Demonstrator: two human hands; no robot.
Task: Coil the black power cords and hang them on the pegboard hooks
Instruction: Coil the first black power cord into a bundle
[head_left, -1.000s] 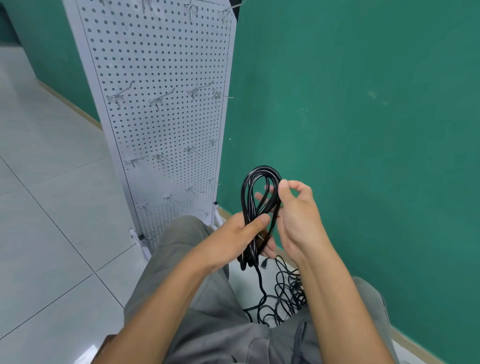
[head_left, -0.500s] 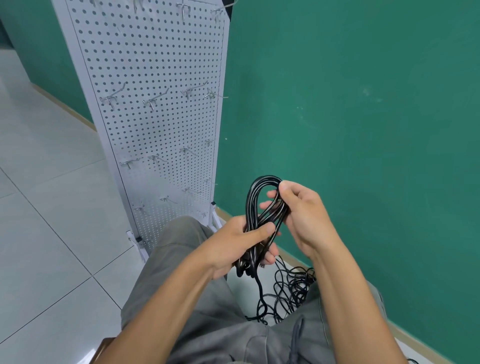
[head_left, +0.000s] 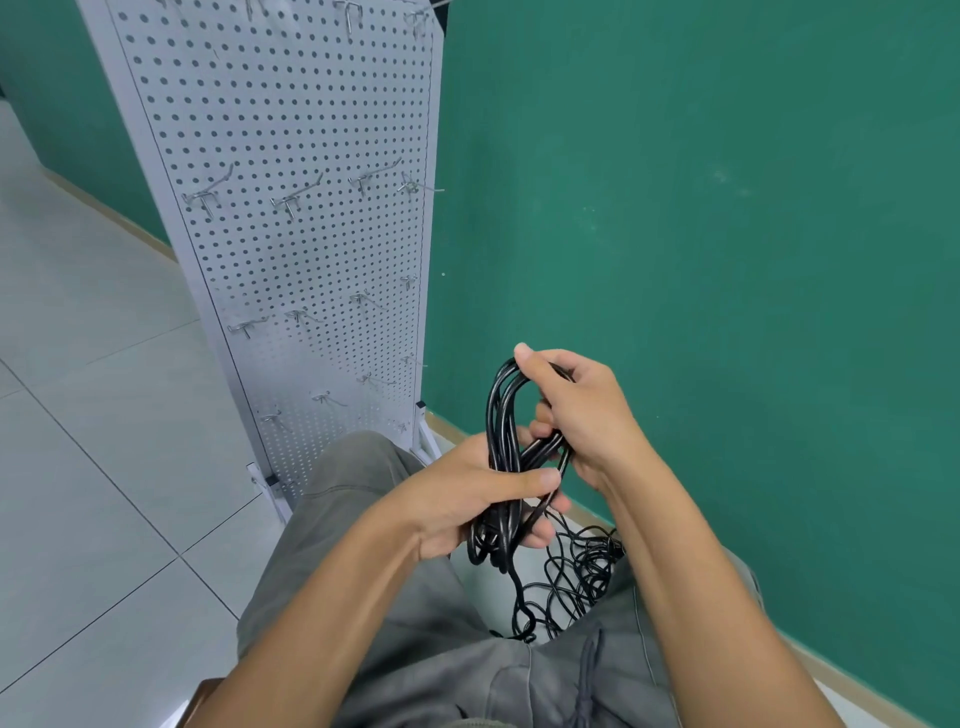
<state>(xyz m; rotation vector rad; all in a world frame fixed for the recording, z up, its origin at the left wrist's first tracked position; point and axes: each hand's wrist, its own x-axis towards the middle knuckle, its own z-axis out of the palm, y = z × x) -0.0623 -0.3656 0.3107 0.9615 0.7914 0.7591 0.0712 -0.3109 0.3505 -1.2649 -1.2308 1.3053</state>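
We are sitting low, grey trousers (head_left: 395, 597) filling the bottom of the view, and we are looking down over our knees at a floor (head_left: 93, 467) of pale glossy tiles with thin dark grout lines. A deep green wall (head_left: 701, 208) is taking up the whole right side, meeting the floor along a tan skirting strip (head_left: 608, 519).

A white pegboard (head_left: 291, 130) is standing upright on small feet at the foot of that wall, its right edge just beside the green surface. Bare metal hooks (head_left: 291, 200) are sticking out of it in several rows.

We are holding the black power cord coil (head_left: 501, 415) in front of our knees, nearer the wall than the pegboard. Our left hand (head_left: 467, 499) is gripping the lower part of the bundle, thumb pressed across the strands and fingers curled round behind. Our right hand (head_left: 576, 410) is pinching the top of the loop, thumb over the bend, the other fingers wrapped round the strands below.

A loose cord tangle (head_left: 566, 587) is lying on the floor between our legs, close to the skirting, with one strand trailing up into the coil.
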